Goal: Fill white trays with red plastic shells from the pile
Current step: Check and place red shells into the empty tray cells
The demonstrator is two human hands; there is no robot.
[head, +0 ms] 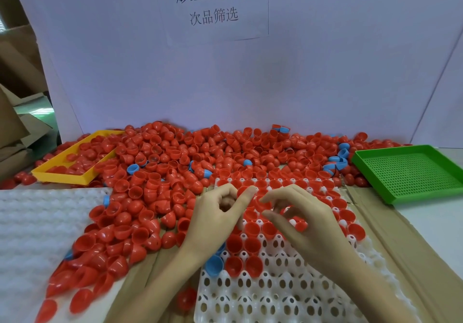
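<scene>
Here, head view: both hands over the white tray.
Left hand (217,218): fingers curled, thumb and forefinger close together at the tray's far-left part; whether it holds a shell cannot be told.
Right hand (299,216): fingers bent downward over filled pockets, fingertips among red shells; its grasp cannot be told.
White tray (275,295): on cardboard at near centre, far rows filled with red shells, near pockets bare.
Pile of red shells (175,162): spread across the worktop behind and left of the tray, a few blue shells (214,265) mixed in.
Yellow tray (60,172): far left, holding red shells.
Green tray (411,172): right, perforated.
Second white tray (32,235): near left.
</scene>
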